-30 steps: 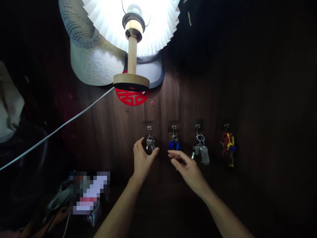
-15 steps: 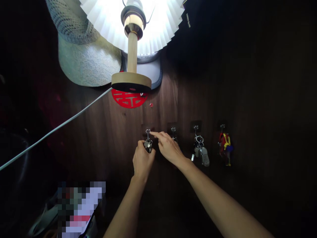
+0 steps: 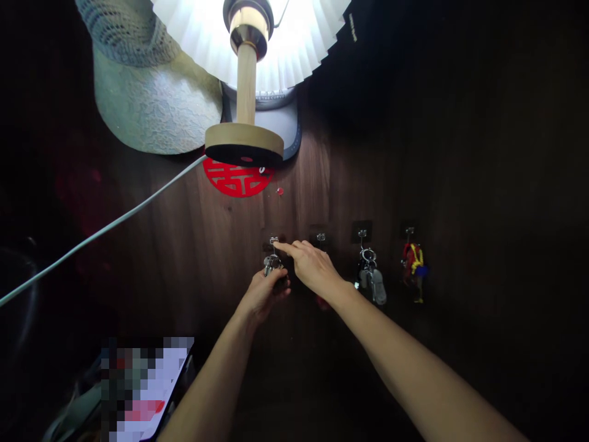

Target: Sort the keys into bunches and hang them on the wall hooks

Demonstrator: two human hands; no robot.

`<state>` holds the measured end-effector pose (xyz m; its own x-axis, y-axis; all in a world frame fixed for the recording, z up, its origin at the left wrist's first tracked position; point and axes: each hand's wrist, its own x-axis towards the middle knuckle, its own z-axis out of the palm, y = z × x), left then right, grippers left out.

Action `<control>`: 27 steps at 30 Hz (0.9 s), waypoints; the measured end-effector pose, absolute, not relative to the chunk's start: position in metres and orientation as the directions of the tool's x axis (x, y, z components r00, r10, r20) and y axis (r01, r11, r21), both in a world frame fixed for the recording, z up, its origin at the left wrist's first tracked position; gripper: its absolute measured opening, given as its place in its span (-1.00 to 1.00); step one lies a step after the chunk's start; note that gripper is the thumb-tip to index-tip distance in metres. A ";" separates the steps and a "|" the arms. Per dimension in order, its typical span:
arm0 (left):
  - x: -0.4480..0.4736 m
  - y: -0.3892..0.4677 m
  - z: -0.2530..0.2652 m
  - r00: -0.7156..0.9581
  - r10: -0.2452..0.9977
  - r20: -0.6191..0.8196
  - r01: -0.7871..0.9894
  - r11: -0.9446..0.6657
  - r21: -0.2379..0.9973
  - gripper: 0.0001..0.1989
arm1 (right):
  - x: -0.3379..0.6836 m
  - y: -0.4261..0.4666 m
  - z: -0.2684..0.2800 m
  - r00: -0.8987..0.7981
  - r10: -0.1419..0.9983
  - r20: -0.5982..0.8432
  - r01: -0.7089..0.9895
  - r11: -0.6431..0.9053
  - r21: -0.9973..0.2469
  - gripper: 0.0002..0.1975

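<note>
1. here's the left hand (image 3: 268, 291) wrapped around a bunch of keys (image 3: 272, 263), thumb across the front, ring end poking out above the grip
2. and those keys sit right below the leftmost hook (image 3: 274, 239), long axis running roughly up and down; whether the ring is on the hook is too small to tell
3. the right hand (image 3: 315, 267) is just beside, index finger stretched to the hook, seemingly holding nothing; so left is nearer the keys, right nearer the hook, the two hands close but apart
4. over to the right, another bunch (image 3: 376, 282) hangs well apart from the left hand
5. now the writing: the grey cap (image 3: 276, 118) behind the lamp (image 3: 246, 86) reads "the curv", the rest unclear
6. the red cut-out (image 3: 239, 181) carries a big character, top covered by the lamp base; pale lettering (image 3: 353, 27) higher up is unreadable, and no brand shows on the keys
</note>
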<state>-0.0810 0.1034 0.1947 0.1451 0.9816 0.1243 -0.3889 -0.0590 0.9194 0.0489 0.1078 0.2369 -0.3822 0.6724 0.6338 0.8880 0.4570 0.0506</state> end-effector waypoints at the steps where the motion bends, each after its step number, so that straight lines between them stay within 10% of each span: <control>1: -0.082 0.102 0.197 0.160 0.980 0.122 -0.393 -0.051 0.918 -0.90 | 0.049 0.107 0.238 -0.384 0.671 0.634 0.888 0.457 0.054 -0.42; 27: -0.107 0.101 0.229 0.372 0.928 0.022 -0.509 0.184 0.841 -0.78 | 0.040 0.094 0.252 -0.392 0.745 0.540 0.914 0.385 0.132 -0.49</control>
<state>-0.1070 0.1006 0.2290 0.3722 0.9279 0.0222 -0.5085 0.1838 0.8412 0.0403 0.0944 0.2523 -0.3916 0.7452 0.5397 0.9136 0.3846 0.1318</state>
